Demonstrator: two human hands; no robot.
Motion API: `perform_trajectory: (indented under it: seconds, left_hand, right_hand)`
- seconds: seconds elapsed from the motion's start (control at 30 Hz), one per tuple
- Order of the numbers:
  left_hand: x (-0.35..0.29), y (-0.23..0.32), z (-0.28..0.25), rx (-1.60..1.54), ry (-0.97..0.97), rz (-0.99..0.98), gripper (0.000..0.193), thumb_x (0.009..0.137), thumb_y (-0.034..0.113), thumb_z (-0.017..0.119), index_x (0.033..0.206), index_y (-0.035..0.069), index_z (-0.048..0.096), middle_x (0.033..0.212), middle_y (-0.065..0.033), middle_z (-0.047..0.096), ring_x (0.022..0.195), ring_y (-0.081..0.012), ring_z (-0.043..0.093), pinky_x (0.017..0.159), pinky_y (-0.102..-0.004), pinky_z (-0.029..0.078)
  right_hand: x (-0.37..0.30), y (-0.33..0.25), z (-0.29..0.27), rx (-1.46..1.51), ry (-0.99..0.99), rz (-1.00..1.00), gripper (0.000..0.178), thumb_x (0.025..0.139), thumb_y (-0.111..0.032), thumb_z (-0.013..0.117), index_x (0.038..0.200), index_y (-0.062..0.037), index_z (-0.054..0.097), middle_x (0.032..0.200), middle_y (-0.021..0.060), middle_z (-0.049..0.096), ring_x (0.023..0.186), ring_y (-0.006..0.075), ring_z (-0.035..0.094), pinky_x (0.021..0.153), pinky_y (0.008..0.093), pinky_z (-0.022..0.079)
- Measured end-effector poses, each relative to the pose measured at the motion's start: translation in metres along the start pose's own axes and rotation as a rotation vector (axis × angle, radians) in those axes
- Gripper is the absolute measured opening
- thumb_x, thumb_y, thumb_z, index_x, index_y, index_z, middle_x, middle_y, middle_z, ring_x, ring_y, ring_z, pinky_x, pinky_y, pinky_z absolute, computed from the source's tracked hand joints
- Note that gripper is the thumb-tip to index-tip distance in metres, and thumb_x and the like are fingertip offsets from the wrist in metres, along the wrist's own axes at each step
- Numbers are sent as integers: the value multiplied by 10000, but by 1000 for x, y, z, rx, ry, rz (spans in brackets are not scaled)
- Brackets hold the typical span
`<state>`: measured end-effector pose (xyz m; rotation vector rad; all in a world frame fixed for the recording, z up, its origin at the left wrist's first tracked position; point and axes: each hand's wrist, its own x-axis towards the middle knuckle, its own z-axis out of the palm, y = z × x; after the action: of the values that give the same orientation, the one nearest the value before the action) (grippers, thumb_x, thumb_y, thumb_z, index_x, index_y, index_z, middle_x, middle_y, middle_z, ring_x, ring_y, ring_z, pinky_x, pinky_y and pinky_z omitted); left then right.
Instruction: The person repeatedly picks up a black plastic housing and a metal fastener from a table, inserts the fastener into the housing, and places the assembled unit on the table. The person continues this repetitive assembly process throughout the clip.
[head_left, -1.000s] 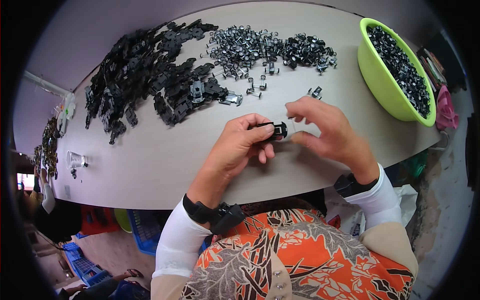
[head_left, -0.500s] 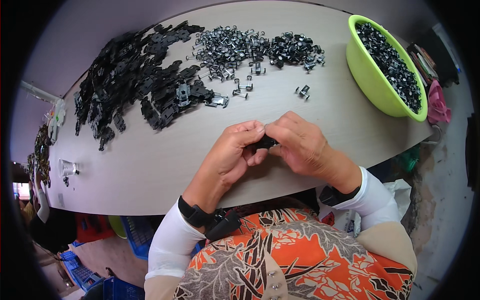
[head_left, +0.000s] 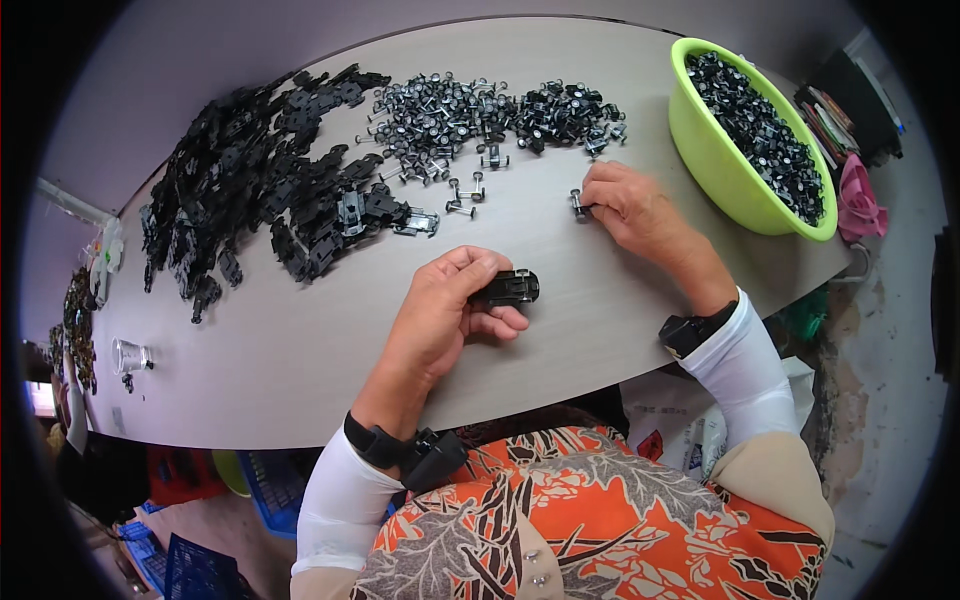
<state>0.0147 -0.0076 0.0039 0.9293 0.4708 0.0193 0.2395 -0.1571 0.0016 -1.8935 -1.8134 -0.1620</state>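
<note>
My left hand (head_left: 452, 303) grips a black toy car chassis (head_left: 513, 287) between thumb and fingers, above the near part of the table. Farther off to the right, my right hand (head_left: 630, 208) pinches a small wheel-and-axle piece (head_left: 578, 204) at the tabletop. Loose wheel axles (head_left: 440, 120) with silvery rods lie in a heap at the far middle. Beside them is a darker heap of wheel pieces (head_left: 565, 118). A large pile of black chassis parts (head_left: 240, 170) spreads over the far left.
A lime-green basin (head_left: 700, 155) full of wheel pieces stands at the right edge of the table (head_left: 300, 370). On the left is a clear plastic cup (head_left: 130, 355). Another person's arm (head_left: 76, 405) shows at the far left. Blue crates (head_left: 272, 490) sit below the table.
My hands were together around the black chassis. My right hand has moved away, up and to the right, onto the separate wheel-and-axle piece; the left still holds the chassis.
</note>
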Motion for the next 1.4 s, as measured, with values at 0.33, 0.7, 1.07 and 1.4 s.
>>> perform_trajectory:
  seconds: [0.33,0.7,1.07,1.4]
  left_hand:
    - [0,-4,-1,19,-2,6,271,927,191,541,1064,-42,534,934,-157,618,725,-239,684,613,-285,581]
    - [2,-1,-1,-100,-40,-25,372,975,245,452,1120,-95,491,994,-207,608,841,-306,673,713,-351,584]
    - [-9,-17,-5,-336,-137,-42,260,962,131,415,1066,-86,513,1004,-203,606,899,-324,647,815,-422,556]
    - [-27,-34,-13,-301,-123,56,158,950,164,516,876,24,526,916,-120,609,822,-246,665,747,-353,583]
  right_hand:
    - [2,-47,-18,806,-485,899,170,720,-156,613,700,9,647,565,30,566,448,107,479,422,258,370]
    - [-20,-49,-4,268,-157,150,147,716,46,562,853,-6,579,847,101,535,653,285,560,609,371,456]
    - [-1,-112,25,305,130,5,101,719,43,585,808,-5,581,838,104,508,619,274,575,540,370,477]
    - [-2,-123,25,389,70,-21,118,694,57,570,795,-4,578,824,109,510,605,274,574,529,365,470]
